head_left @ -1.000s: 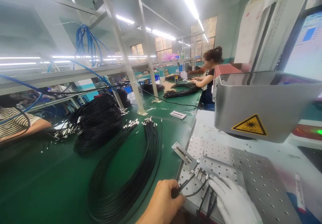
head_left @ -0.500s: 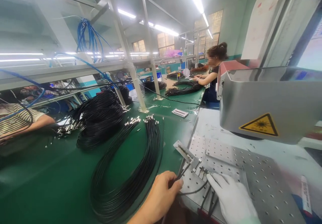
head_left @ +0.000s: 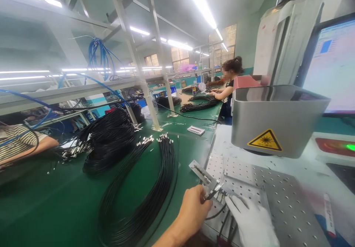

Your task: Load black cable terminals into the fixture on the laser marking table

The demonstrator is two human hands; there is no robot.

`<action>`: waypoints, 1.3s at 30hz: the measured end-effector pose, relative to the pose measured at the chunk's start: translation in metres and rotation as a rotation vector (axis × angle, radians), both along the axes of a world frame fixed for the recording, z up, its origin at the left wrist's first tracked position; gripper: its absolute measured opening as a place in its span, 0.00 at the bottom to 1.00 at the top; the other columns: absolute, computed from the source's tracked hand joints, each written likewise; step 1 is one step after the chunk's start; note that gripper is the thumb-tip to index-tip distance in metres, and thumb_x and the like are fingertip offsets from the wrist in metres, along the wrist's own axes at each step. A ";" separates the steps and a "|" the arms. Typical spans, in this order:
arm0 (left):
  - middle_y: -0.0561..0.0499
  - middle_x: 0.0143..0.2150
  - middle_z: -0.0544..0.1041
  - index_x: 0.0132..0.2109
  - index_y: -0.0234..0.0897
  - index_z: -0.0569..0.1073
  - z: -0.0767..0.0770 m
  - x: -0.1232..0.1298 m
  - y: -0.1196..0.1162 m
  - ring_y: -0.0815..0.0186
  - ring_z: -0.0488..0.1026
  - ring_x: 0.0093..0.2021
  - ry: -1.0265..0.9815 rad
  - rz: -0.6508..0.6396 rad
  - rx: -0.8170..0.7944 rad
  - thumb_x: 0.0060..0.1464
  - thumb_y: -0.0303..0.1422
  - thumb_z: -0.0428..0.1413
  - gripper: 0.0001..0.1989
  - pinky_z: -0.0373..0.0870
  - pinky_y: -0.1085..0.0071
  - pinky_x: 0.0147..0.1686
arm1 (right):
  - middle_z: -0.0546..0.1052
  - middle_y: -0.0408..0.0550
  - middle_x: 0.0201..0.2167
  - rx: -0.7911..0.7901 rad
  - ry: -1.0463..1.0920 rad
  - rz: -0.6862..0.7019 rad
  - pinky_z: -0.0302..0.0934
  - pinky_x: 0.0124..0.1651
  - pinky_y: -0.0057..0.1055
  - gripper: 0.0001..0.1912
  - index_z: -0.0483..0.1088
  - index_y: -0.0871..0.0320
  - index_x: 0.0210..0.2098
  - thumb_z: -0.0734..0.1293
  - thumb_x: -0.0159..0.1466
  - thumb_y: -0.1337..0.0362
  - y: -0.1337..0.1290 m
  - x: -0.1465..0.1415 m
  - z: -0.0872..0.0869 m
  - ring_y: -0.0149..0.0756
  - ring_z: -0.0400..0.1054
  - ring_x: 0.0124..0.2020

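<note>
My bare left hand (head_left: 195, 206) is closed in a pinch on a black cable (head_left: 212, 194) with a metal end. That end is held over a small metal fixture (head_left: 203, 173) at the front edge of the perforated metal plate (head_left: 288, 199). My right hand (head_left: 252, 219), in a white glove, lies over the plate with its fingers stretched out, the tips touching the fixture's right side. Its thumb is hidden. Several black cables (head_left: 226, 223) run from the fixture down toward me, between my hands.
A grey laser head (head_left: 277, 117) with a yellow warning label overhangs the plate. Left, on the green table (head_left: 55, 210), are a looped cable bundle (head_left: 163, 176) and a big cable pile (head_left: 111, 139). A marker (head_left: 329, 215) lies right. A co-worker (head_left: 231, 77) sits beyond.
My left hand has moved forward and right, bringing the cable's metal end up to the fixture. The right hand stays at the fixture. The view has tilted up and turned right, showing more of the monitor.
</note>
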State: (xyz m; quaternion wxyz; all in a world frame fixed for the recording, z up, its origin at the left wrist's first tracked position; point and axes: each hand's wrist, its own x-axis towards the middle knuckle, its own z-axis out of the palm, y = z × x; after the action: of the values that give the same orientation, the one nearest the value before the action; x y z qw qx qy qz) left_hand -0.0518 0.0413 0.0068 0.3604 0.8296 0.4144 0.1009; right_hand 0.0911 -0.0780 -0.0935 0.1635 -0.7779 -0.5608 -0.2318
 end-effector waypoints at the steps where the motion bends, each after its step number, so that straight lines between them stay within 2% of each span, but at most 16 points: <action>1: 0.59 0.21 0.63 0.27 0.38 0.67 -0.002 0.003 0.000 0.70 0.59 0.27 0.029 0.001 0.028 0.44 0.27 0.54 0.03 0.49 0.71 0.28 | 0.77 0.40 0.46 -0.001 -0.002 0.004 0.59 0.44 0.43 0.26 0.74 0.49 0.47 0.65 0.50 0.73 0.000 0.000 -0.001 0.41 0.68 0.46; 4: 0.55 0.25 0.70 0.28 0.39 0.70 -0.004 0.008 -0.003 0.66 0.66 0.31 0.187 -0.016 0.133 0.44 0.27 0.54 0.03 0.50 0.70 0.29 | 0.77 0.42 0.45 -0.007 0.007 0.019 0.54 0.53 0.50 0.24 0.74 0.49 0.47 0.65 0.51 0.71 0.001 0.001 -0.004 0.45 0.67 0.45; 7: 0.49 0.34 0.78 0.35 0.41 0.75 -0.003 0.011 -0.009 0.60 0.73 0.37 0.385 -0.080 0.231 0.49 0.28 0.52 0.08 0.54 0.69 0.31 | 0.77 0.43 0.45 -0.003 0.029 0.021 0.53 0.54 0.49 0.24 0.75 0.51 0.46 0.66 0.51 0.71 0.002 0.001 -0.004 0.45 0.67 0.45; 11: 0.41 0.42 0.79 0.45 0.38 0.75 0.001 0.015 -0.021 0.54 0.75 0.44 0.526 -0.206 0.314 0.56 0.25 0.46 0.15 0.62 0.66 0.37 | 0.78 0.40 0.44 0.007 0.013 0.010 0.56 0.51 0.44 0.22 0.75 0.50 0.45 0.67 0.51 0.73 0.003 0.001 -0.003 0.42 0.66 0.43; 16: 0.37 0.44 0.78 0.48 0.34 0.74 0.007 0.019 -0.028 0.51 0.75 0.47 0.570 -0.319 0.298 0.57 0.23 0.44 0.17 0.67 0.63 0.42 | 0.77 0.39 0.45 0.053 -0.003 0.019 0.57 0.50 0.41 0.23 0.76 0.50 0.44 0.65 0.51 0.74 0.003 0.004 -0.010 0.40 0.66 0.43; 21: 0.38 0.42 0.79 0.43 0.37 0.76 0.000 0.019 -0.021 0.51 0.76 0.45 0.546 -0.246 0.271 0.55 0.24 0.46 0.16 0.67 0.63 0.39 | 0.75 0.37 0.50 0.094 -0.031 0.069 0.57 0.52 0.39 0.25 0.75 0.51 0.46 0.62 0.51 0.76 0.004 0.007 -0.016 0.38 0.65 0.48; 26: 0.40 0.40 0.79 0.41 0.39 0.76 -0.008 0.016 -0.017 0.51 0.76 0.43 0.495 -0.212 0.258 0.53 0.27 0.49 0.13 0.64 0.64 0.37 | 0.75 0.41 0.50 0.060 -0.065 0.109 0.57 0.53 0.38 0.27 0.74 0.53 0.48 0.60 0.53 0.77 0.003 0.009 -0.015 0.38 0.64 0.50; 32: 0.43 0.41 0.80 0.40 0.40 0.76 -0.003 0.012 -0.017 0.55 0.76 0.42 0.466 -0.184 0.197 0.53 0.28 0.50 0.11 0.61 0.66 0.36 | 0.76 0.37 0.48 0.047 -0.010 0.111 0.57 0.50 0.38 0.26 0.76 0.47 0.43 0.61 0.51 0.77 0.007 0.009 -0.011 0.39 0.65 0.47; 34: 0.45 0.39 0.79 0.36 0.39 0.76 0.001 0.009 -0.014 0.57 0.75 0.40 0.380 -0.158 0.139 0.53 0.32 0.53 0.07 0.60 0.68 0.35 | 0.76 0.37 0.47 0.051 0.004 0.105 0.58 0.49 0.37 0.27 0.75 0.47 0.45 0.62 0.51 0.77 0.008 0.009 -0.009 0.39 0.66 0.46; 36: 0.47 0.36 0.78 0.31 0.38 0.74 0.005 0.004 -0.010 0.61 0.73 0.38 0.250 -0.160 0.109 0.54 0.34 0.53 0.08 0.59 0.69 0.35 | 0.76 0.37 0.47 0.053 0.009 0.102 0.58 0.48 0.36 0.28 0.75 0.46 0.47 0.62 0.52 0.77 0.009 0.008 -0.007 0.38 0.66 0.46; 39: 0.50 0.33 0.75 0.30 0.37 0.72 0.005 -0.002 -0.003 0.65 0.69 0.35 0.103 -0.136 0.116 0.56 0.30 0.50 0.08 0.57 0.71 0.35 | 0.76 0.37 0.47 0.060 0.012 0.093 0.59 0.48 0.35 0.28 0.75 0.46 0.46 0.61 0.52 0.78 0.010 0.007 -0.005 0.37 0.66 0.46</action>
State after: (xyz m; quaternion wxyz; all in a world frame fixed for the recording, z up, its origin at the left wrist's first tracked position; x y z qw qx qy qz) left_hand -0.0542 0.0379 0.0120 0.2961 0.8793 0.3686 0.0572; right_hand 0.0985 -0.0684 -0.0983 0.2008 -0.7470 -0.5882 -0.2359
